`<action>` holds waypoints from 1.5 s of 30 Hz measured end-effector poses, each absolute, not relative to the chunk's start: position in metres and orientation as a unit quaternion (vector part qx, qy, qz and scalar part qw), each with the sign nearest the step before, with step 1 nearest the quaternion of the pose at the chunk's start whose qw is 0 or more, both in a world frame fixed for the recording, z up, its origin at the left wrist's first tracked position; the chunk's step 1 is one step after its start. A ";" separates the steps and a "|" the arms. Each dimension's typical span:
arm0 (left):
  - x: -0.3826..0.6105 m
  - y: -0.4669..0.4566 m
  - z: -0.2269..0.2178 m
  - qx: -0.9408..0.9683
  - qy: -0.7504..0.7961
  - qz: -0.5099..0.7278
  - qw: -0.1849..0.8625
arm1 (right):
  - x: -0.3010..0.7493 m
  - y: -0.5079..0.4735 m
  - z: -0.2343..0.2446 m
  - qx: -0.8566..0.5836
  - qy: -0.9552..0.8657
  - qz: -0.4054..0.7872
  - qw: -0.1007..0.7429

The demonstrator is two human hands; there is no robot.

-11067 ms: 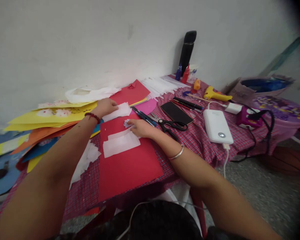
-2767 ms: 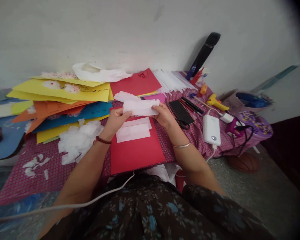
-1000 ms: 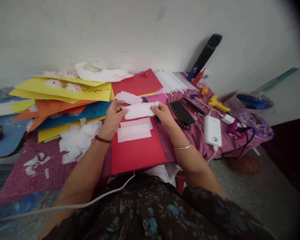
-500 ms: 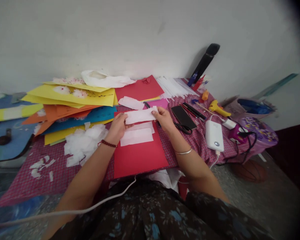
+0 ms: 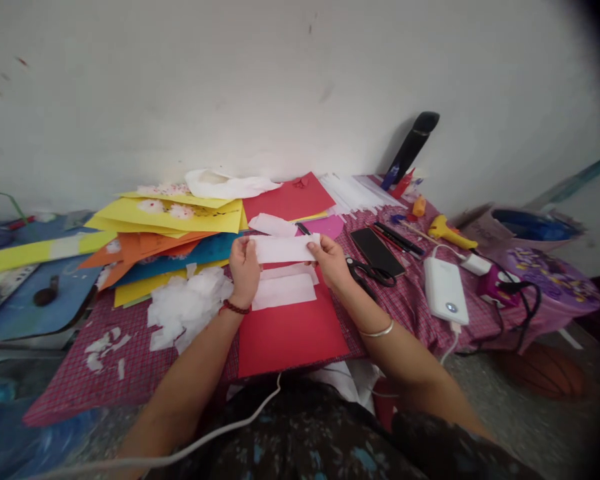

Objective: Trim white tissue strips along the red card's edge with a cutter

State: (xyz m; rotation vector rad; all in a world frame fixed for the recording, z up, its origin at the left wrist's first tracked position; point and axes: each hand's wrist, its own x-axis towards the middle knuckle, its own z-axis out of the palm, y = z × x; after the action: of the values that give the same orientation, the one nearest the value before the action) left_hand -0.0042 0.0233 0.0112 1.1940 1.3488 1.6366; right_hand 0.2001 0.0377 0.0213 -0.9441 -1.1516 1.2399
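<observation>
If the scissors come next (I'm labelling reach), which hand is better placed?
Probably the right hand: the scissors lie just beside it. The left hand is farther off; both grip the strip.

You are facing a table (image 5: 140, 363) that is wearing a red-and-blue checked cloth (image 5: 70, 400), rumpled towards your right. A red sheet (image 5: 293, 340) is lying flat before you, its near end reaching the table's front edge. To your left, a stack of coloured paper (image 5: 163, 217) is spreading out, a heap of white tissue (image 5: 185, 307) is sitting just in front of it, and small white scraps (image 5: 97, 357) are lying closer to the corner. On your right, black scissors (image 5: 365, 287), a dark phone (image 5: 377, 251), pens (image 5: 399, 239) and a white power bank (image 5: 445, 287) are resting on the cloth. Farther back, white strips (image 5: 357, 193) are fanning out, and a black bottle (image 5: 413, 147) is standing by the wall.
</observation>
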 end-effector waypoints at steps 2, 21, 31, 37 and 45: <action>-0.002 0.022 0.012 0.447 0.516 0.639 0.354 | 0.200 0.039 0.020 -0.402 -0.487 0.529 0.567; -0.022 0.026 0.030 0.627 0.651 0.381 0.195 | 0.213 0.056 0.001 -0.498 -0.627 0.390 0.454; -0.054 0.120 0.129 0.724 0.653 0.221 0.035 | 0.212 0.052 0.004 -0.502 -0.707 0.248 0.433; -0.061 0.213 0.147 0.720 0.681 0.133 0.021 | 0.210 0.047 0.004 -0.466 -0.739 0.237 0.424; -0.073 0.272 0.108 0.654 0.752 0.080 0.014 | 0.205 0.035 0.007 -0.432 -0.763 0.247 0.412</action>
State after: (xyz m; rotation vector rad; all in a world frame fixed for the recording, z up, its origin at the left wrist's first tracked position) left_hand -0.0733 0.2720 0.1082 2.0370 2.3411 0.2491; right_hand 0.2053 0.0355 0.0072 -1.0865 -1.9198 0.6225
